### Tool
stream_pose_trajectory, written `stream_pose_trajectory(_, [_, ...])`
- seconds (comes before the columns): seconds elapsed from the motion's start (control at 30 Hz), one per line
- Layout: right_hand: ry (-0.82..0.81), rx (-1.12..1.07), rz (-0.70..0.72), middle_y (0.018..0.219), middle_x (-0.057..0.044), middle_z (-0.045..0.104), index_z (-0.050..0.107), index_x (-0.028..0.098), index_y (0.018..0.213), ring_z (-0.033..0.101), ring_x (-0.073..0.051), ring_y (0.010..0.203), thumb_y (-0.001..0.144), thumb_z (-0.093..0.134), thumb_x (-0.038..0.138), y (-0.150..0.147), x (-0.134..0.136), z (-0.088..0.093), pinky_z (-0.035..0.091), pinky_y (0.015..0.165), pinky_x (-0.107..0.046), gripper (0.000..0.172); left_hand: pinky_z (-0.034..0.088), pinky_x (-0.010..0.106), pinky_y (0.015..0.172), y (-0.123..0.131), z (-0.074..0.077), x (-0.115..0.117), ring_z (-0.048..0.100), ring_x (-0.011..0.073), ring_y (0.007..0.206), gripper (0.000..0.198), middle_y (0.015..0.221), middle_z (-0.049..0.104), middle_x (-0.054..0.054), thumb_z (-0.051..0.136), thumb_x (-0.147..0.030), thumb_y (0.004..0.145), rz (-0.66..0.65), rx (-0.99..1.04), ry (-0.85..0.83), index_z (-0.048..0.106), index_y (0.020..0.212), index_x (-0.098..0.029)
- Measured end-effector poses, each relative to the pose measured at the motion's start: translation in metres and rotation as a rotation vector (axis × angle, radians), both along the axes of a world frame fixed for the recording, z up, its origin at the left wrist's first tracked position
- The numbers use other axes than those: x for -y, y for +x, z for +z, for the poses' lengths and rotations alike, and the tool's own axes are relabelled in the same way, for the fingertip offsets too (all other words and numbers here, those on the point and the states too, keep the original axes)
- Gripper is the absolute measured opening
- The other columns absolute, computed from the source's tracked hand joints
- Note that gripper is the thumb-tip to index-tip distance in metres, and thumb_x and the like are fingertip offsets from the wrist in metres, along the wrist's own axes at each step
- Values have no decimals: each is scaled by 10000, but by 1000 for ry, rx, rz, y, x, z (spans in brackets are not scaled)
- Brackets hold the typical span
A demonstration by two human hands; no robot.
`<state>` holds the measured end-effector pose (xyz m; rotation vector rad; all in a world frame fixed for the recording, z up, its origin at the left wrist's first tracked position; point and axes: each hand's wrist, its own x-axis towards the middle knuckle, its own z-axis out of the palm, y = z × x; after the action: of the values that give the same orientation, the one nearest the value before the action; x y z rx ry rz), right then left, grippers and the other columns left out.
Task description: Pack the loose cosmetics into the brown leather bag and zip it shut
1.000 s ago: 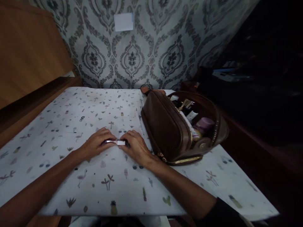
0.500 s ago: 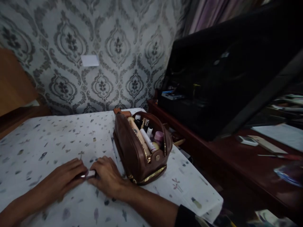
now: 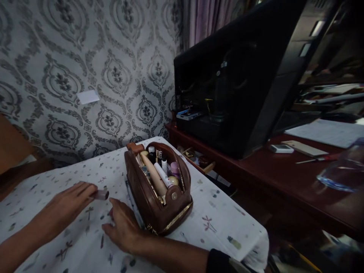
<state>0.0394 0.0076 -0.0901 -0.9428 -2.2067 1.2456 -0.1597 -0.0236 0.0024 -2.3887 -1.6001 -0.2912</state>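
While the left grip holds a tube, the right grip hangs wide, bare. Beside it stands a filled, unzipped bag, tube outside.

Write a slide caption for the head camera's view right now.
Left hand holding a small item, right hand open near an unzipped brown bag of containers.

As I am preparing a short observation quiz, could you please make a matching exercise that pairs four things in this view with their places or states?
Column one:
1. left hand
2. right hand
3. brown bag
4. white rectangle

Column two:
A. unzipped, on the printed tablecloth
B. holding a small tube
C. on the patterned wall
D. thumb and forefinger apart, nothing seen between them

Right pairs: 1-B, 2-D, 3-A, 4-C.
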Motion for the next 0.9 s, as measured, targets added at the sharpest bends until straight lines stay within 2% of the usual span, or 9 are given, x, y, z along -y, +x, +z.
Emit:
stream_pose_trajectory(0.1, [48, -1, 36, 1274, -180, 631, 418, 65, 1490, 579, -322, 1224, 825, 665, 178, 1, 0, 0, 453, 1085, -461, 718, 545, 295, 744, 20, 28, -15, 707, 244, 895, 281, 1036, 732, 34, 496, -500, 960, -30, 83, 32, 637, 1061, -279])
stream_pose_trajectory(0.17, [74, -2, 51, 1292, -178, 623, 479, 83, 1446, 568, -318, 1242, 835, 652, 184, 1, 1, -2, 446, 1090, -460, 643, 539, 303, 751, 39, 43, -24, 704, 242, 890, 303, 1044, 727, 25, 501, -540, 961, -73, 145, 97, 615, 1098, -294])
stream_pose_trajectory(0.23, [89, -1, 55, 1301, -172, 619, 545, 105, 1383, 565, -315, 1248, 846, 640, 196, 1, 1, -3, 447, 1088, -454, 554, 528, 296, 743, 58, 55, -34, 697, 231, 886, 282, 1047, 716, 15, 492, -529, 973, -141, 172, 145, 599, 1121, -314])
stream_pose_trajectory(0.43, [115, -12, 69, 1302, -148, 617, 608, 148, 1303, 555, -289, 1256, 885, 575, 218, 1, 0, -7, 434, 1094, -416, 425, 491, 300, 791, 110, 86, -60, 660, 224, 939, 237, 1069, 694, 26, 485, -454, 1001, -312, 60, 66, 599, 1128, -290])
stream_pose_trajectory(0.63, [95, 3, 69, 1275, -142, 624, 652, 166, 1217, 565, -315, 1236, 869, 547, 219, -3, -2, -12, 468, 1040, -445, 367, 469, 277, 846, 149, 101, -80, 648, 216, 1069, 296, 1232, 680, 23, 465, -342, 1020, -398, -50, -97, 592, 1282, -288])
stream_pose_trajectory(0.73, [106, -10, 65, 1261, -124, 625, 659, 188, 1170, 565, -317, 1221, 857, 555, 230, -8, -3, -20, 479, 1014, -451, 332, 454, 251, 809, 163, 104, -90, 651, 190, 1011, 251, 1182, 685, 10, 485, -255, 999, -421, -116, -261, 632, 1200, -280])
stream_pose_trajectory(0.9, [167, -82, 46, 1206, -96, 629, 651, 212, 1110, 566, -285, 1181, 866, 562, 259, -14, -4, -35, 478, 994, -426, 264, 420, 239, 798, 181, 105, -101, 612, 173, 948, 224, 970, 680, -19, 546, -65, 881, -419, -210, -482, 666, 956, -239])
